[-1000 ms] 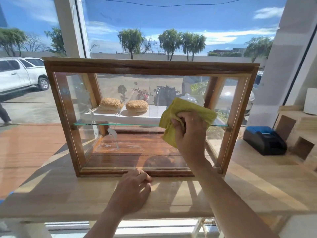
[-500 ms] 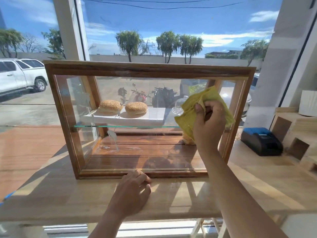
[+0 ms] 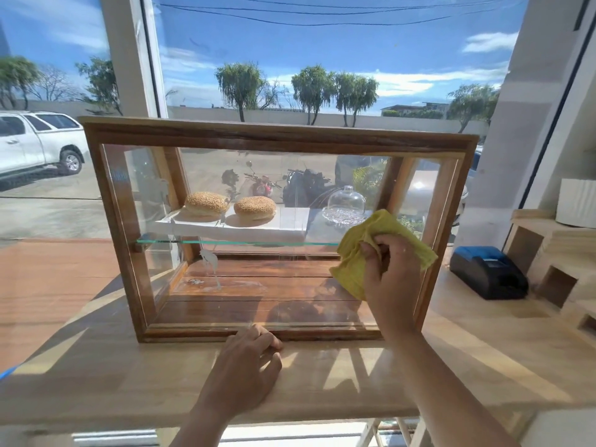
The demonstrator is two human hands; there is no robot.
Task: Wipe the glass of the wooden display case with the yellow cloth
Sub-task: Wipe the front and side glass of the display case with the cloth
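The wooden display case stands on a light wooden counter, its glass front facing me. My right hand presses a crumpled yellow cloth against the lower right part of the glass, close to the right frame post. My left hand rests on the counter with fingers curled, knuckles touching the case's bottom rail near its middle. Inside, two sesame buns lie on a white board on the glass shelf, and a small glass dome stands to their right.
A black and blue box-shaped device sits on the counter right of the case. Light wooden shelving with a white container is at the far right. A large window behind shows a white truck and parked motorcycles.
My right hand carried the cloth from the glass's middle right up to the upper right, then down to the lower right. The left hand stayed in place.
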